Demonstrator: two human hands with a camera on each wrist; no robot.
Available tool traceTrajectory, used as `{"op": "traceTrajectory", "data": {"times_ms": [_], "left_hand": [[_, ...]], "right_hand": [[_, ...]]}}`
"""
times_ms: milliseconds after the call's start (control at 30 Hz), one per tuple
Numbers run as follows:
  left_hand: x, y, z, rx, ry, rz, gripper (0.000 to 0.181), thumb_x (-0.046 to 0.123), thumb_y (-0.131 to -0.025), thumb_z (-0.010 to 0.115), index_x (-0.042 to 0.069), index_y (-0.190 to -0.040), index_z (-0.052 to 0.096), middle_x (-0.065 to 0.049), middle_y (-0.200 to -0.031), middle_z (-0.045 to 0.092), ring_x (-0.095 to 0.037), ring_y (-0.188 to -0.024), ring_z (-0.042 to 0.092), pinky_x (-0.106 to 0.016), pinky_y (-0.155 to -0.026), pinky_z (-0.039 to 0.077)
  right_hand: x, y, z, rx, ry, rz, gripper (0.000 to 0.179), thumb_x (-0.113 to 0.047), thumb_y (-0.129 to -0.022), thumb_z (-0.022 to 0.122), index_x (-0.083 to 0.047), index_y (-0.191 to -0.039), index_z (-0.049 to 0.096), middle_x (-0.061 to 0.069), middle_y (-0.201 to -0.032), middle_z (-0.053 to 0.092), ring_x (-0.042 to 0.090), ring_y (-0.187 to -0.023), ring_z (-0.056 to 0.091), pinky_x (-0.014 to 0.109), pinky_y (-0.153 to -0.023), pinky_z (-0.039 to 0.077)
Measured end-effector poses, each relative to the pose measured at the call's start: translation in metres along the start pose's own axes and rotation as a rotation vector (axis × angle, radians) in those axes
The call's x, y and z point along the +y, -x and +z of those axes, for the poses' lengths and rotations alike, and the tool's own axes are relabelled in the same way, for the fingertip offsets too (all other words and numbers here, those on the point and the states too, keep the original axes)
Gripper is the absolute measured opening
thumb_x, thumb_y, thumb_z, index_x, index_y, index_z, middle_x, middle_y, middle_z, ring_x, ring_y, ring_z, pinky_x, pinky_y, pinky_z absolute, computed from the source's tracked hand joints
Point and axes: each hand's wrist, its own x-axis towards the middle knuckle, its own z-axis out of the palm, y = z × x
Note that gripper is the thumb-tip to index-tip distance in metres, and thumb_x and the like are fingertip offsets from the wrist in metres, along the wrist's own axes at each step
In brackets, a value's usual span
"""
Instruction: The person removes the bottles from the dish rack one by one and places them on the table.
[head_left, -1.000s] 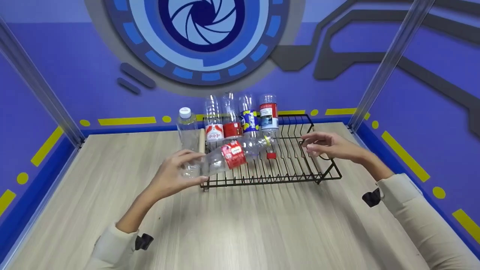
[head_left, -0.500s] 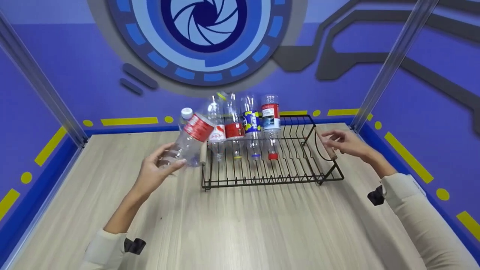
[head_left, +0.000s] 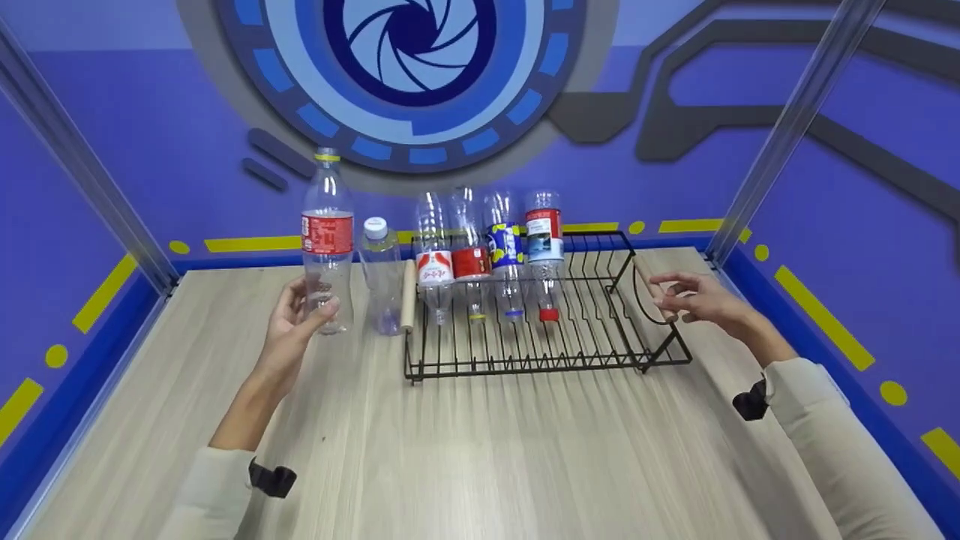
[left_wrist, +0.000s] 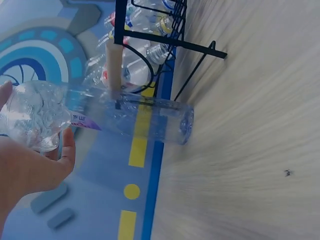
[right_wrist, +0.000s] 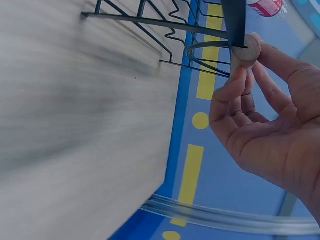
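My left hand (head_left: 289,322) grips a clear plastic bottle (head_left: 328,232) with a red label and yellow neck ring near its base, holding it upright left of the rack. In the left wrist view, the held bottle (left_wrist: 32,112) overlaps a second clear bottle (left_wrist: 150,120). That white-capped bottle (head_left: 382,277) stands on the table between the held one and the black wire rack (head_left: 525,367). At the rack's right end, my right hand (head_left: 705,304) pinches the wooden handle (head_left: 656,289) between thumb and fingers, seen close in the right wrist view beside the handle's end (right_wrist: 246,51).
Several empty bottles lean neck-down in the rack's left half, among them one with a blue label (head_left: 505,246) and one with a red cap (head_left: 549,315). A wooden handle (head_left: 409,296) forms the rack's left side. Blue printed walls (head_left: 127,187) enclose the table (head_left: 480,465).
My left hand has carried the red-label bottle leftward from over the rack and turned it from slanted to upright. My right hand has shifted slightly right onto the rack's handle.
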Motion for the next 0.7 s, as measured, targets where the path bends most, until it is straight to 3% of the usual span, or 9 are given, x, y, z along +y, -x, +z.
{"op": "traceTrajectory", "data": {"times_ms": [200, 400, 500, 700], "left_hand": [[-0.018, -0.018, -0.006, 0.051, 0.018, -0.005, 0.073, 0.013, -0.1, 0.065, 0.021, -0.16, 0.024, 0.005, -0.134, 0.042, -0.014, -0.13, 0.044, -0.019, -0.1, 0.047], [-0.037, -0.033, -0.008, 0.075, -0.004, -0.056, 0.074, 0.013, -0.098, 0.069, 0.024, -0.159, 0.027, 0.006, -0.132, 0.04, -0.019, -0.136, 0.041, -0.023, -0.104, 0.045], [-0.045, -0.038, -0.007, 0.091, -0.025, -0.075, 0.077, 0.014, -0.096, 0.071, 0.022, -0.158, 0.026, -0.001, -0.14, 0.038, -0.024, -0.142, 0.039, -0.032, -0.111, 0.042], [-0.061, -0.047, -0.006, 0.142, -0.177, -0.098, 0.078, 0.014, -0.094, 0.073, 0.014, -0.157, 0.026, -0.015, -0.154, 0.037, -0.031, -0.147, 0.035, -0.046, -0.122, 0.033]], "right_hand": [[0.008, 0.001, -0.001, -0.036, -0.099, 0.041, 0.062, -0.027, -0.1, 0.067, -0.007, -0.153, 0.041, -0.005, -0.11, 0.061, 0.006, -0.084, 0.066, 0.023, -0.072, 0.054], [0.012, 0.003, -0.001, -0.042, -0.102, 0.031, 0.06, -0.029, -0.102, 0.065, -0.011, -0.154, 0.041, -0.009, -0.122, 0.06, 0.007, -0.094, 0.063, 0.027, -0.077, 0.053], [0.012, 0.004, -0.001, -0.034, -0.095, 0.041, 0.061, -0.03, -0.101, 0.065, -0.012, -0.155, 0.041, -0.007, -0.126, 0.057, 0.008, -0.096, 0.062, 0.028, -0.08, 0.054], [0.012, 0.002, 0.001, -0.024, -0.084, 0.057, 0.063, -0.033, -0.101, 0.065, -0.013, -0.156, 0.04, -0.005, -0.128, 0.056, 0.009, -0.099, 0.063, 0.03, -0.083, 0.054]]}}
